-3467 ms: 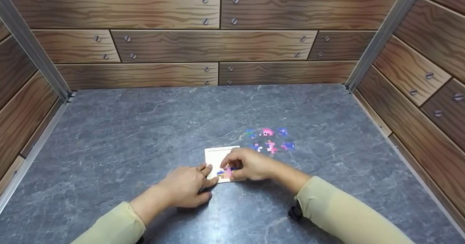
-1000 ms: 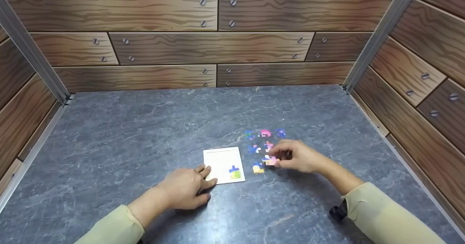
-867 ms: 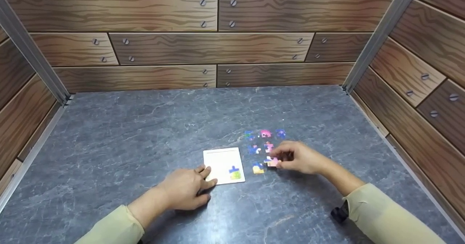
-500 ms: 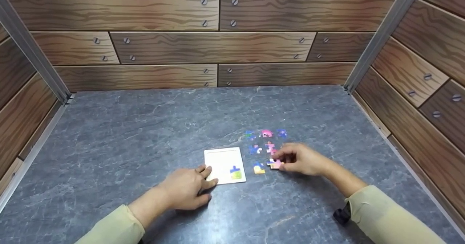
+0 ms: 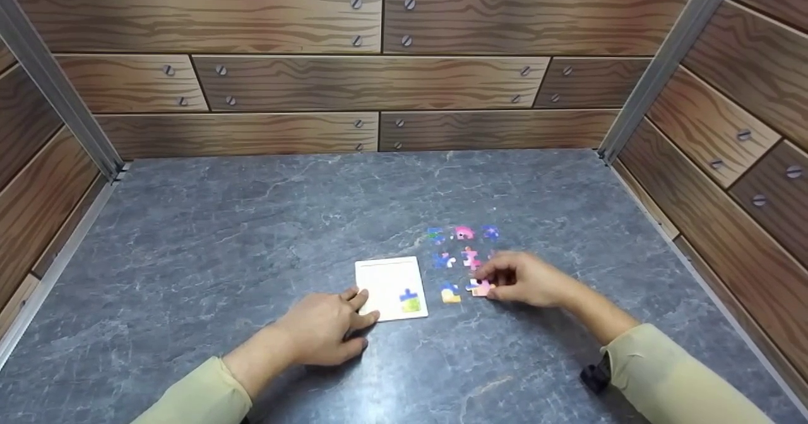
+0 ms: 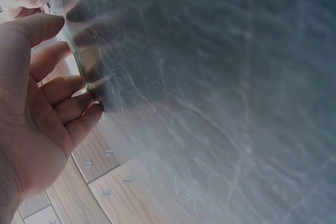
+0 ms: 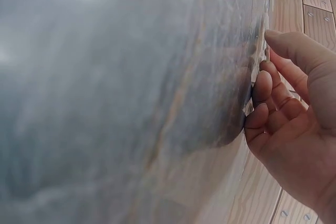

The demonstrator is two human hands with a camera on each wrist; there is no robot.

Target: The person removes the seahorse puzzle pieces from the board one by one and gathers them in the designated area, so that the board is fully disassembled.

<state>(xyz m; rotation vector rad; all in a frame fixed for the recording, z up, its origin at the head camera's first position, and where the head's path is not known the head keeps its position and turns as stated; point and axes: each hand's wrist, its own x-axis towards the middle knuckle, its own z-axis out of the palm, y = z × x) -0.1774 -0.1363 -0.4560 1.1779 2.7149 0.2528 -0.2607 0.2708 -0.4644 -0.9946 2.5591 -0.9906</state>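
Observation:
My left hand rests with its fingertips on the left edge of a white puzzle tray, fingers extended; the left wrist view shows that hand from its palm side at the edge. One blue and yellow-green jigsaw piece lies in the tray's lower right corner. To the right of the tray, my right hand pinches a pink jigsaw piece between thumb and fingers, low over the table. In the right wrist view the right hand has its thumb and fingertips together at the tabletop.
Beside the tray lie other loose pieces: a yellow and blue one, a blue and white one, and several pink or blue ones farther back, such as a pink one. The right fingers partly hide one. Wood-patterned walls enclose the grey tabletop.
Earlier my right hand was at the pieces in the tray's lower part; now the yellow and pink pieces are outside it. Lately the pink piece slid slightly right and nearer. My left hand stayed put.

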